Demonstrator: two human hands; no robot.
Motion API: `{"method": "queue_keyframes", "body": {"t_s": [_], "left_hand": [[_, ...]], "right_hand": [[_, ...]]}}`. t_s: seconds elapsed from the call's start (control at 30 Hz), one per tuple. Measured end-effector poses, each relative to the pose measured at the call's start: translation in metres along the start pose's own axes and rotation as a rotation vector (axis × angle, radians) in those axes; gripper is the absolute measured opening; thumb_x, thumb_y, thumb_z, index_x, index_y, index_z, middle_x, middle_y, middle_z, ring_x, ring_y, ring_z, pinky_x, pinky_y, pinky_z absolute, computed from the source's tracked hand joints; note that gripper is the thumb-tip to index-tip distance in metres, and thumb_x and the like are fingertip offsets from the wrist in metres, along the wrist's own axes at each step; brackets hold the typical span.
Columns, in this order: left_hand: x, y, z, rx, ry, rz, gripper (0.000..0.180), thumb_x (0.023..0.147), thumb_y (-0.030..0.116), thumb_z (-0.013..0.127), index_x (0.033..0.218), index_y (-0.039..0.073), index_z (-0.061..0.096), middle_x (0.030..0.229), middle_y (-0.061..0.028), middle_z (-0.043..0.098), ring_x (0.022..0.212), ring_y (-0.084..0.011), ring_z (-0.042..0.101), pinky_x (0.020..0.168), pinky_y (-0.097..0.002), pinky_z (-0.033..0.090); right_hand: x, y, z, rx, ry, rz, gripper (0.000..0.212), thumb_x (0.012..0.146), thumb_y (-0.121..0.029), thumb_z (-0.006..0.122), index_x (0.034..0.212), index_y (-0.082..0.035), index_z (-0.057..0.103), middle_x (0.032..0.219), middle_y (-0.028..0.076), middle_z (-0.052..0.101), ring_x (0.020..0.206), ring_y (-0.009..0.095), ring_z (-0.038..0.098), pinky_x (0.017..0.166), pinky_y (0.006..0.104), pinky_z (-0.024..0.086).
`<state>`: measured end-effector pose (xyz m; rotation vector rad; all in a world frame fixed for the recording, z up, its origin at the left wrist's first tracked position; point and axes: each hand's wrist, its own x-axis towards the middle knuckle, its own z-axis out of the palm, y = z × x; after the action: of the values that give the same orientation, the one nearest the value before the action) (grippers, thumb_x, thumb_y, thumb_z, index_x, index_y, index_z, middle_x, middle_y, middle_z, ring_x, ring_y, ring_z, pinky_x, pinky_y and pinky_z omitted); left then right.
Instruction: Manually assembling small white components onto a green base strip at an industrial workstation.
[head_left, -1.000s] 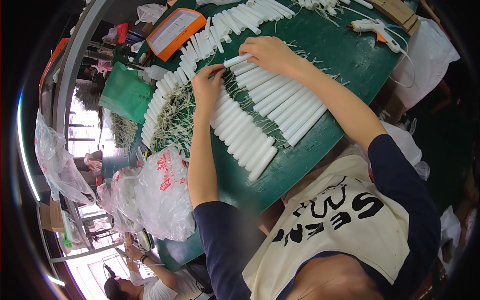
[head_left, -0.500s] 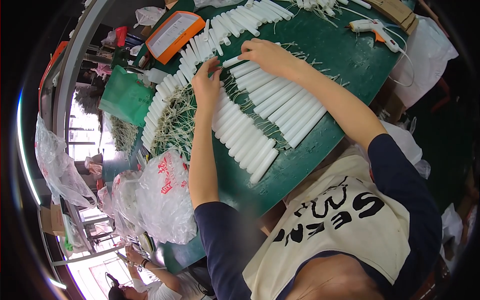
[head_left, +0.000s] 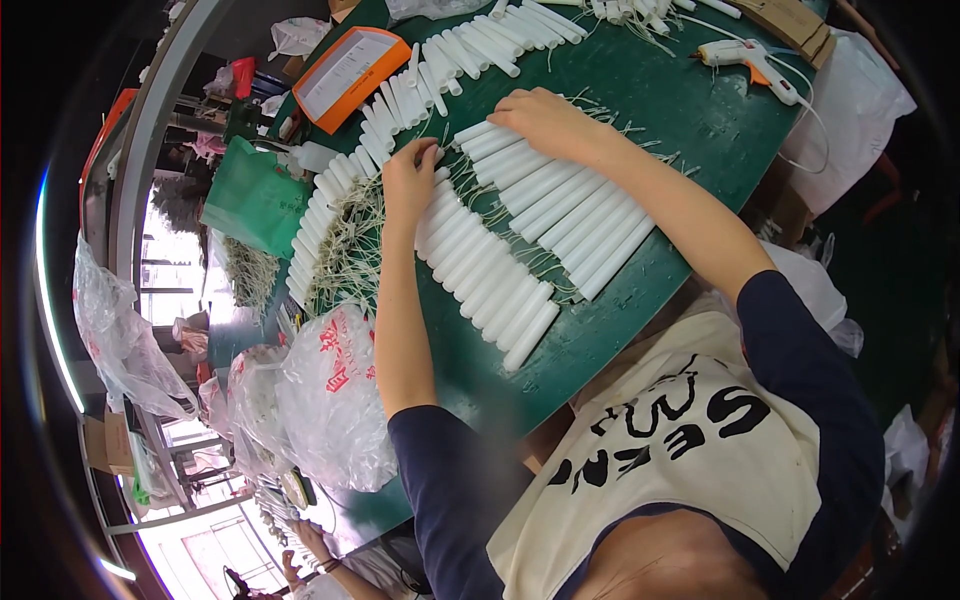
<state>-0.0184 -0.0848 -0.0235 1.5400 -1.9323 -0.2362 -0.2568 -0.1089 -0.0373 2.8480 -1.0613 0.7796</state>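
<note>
White plastic tubes with thin wires lie in rows on a green table. My left hand rests palm down on the top end of the near row of tubes, its fingers pinching at one tube. My right hand lies curled over the top of the second row of tubes, its fingers on a tube's end. A further curved row of tubes with tangled wires sits to the left of my left hand.
An orange-rimmed tray and more tubes lie at the back. A white glue gun with its cord lies at the far right. A green bag and clear plastic bags hang off the left edge. Another person's hands show at the bottom left.
My right hand has slid down and left onto the tube ends. My left hand has shifted slightly along the near row. The tube that stuck out between my hands is no longer apart.
</note>
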Motion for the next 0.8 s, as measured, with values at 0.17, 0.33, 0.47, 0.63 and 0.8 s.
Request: {"method": "queue_keyframes", "body": {"t_s": [0.17,0.33,0.47,0.63,0.8], "left_hand": [[0.001,0.002,-0.001,-0.029,-0.07,-0.029,0.016,0.083,0.011,0.058,0.091,0.002,0.067,0.08,-0.0119,0.067,0.072,-0.0203,0.065,0.067,-0.0283,0.049],[0.011,0.006,-0.011,0.012,-0.18,-0.023,0.016,0.082,0.011,0.057,0.092,0.002,0.067,0.077,-0.0127,0.067,0.07,-0.0218,0.065,0.067,-0.0287,0.049],[0.028,0.016,-0.008,0.135,-0.141,0.044,0.017,0.084,0.01,0.057,0.094,0.001,0.066,0.085,-0.0126,0.068,0.073,-0.0191,0.066,0.068,-0.0273,0.049],[0.058,0.045,0.027,0.187,0.049,0.338,0.02,0.083,0.011,0.056,0.1,0.005,0.063,0.091,-0.0138,0.065,0.083,-0.0281,0.063,0.074,-0.0341,0.048],[0.077,0.068,0.061,0.268,-0.143,0.217,0.027,0.085,0.017,0.053,0.111,0.012,0.056,0.09,-0.0157,0.064,0.083,-0.0348,0.06,0.073,-0.041,0.048]], "right_hand": [[-0.004,0.008,0.016,-0.041,0.089,-0.014,0.022,0.076,-0.002,0.051,0.096,-0.007,0.06,0.097,0.006,0.055,0.099,0.024,0.051,0.081,0.0386,0.041],[-0.004,0.0,0.002,0.027,-0.041,0.065,0.038,0.074,0.006,0.049,0.11,-0.004,0.056,0.103,0.008,0.056,0.103,0.025,0.051,0.087,0.0375,0.04],[-0.002,-0.003,-0.003,0.011,-0.057,0.076,0.038,0.074,0.004,0.049,0.111,-0.005,0.055,0.101,0.008,0.056,0.101,0.025,0.052,0.085,0.038,0.041],[-0.005,0.001,0.006,-0.01,0.027,0.038,0.021,0.076,-0.003,0.052,0.096,-0.007,0.056,0.096,0.008,0.056,0.097,0.027,0.052,0.075,0.0438,0.042],[-0.005,0.002,0.013,-0.034,0.053,0.034,0.016,0.075,-0.004,0.054,0.091,-0.006,0.056,0.092,0.009,0.059,0.092,0.026,0.055,0.073,0.0443,0.042]]}}
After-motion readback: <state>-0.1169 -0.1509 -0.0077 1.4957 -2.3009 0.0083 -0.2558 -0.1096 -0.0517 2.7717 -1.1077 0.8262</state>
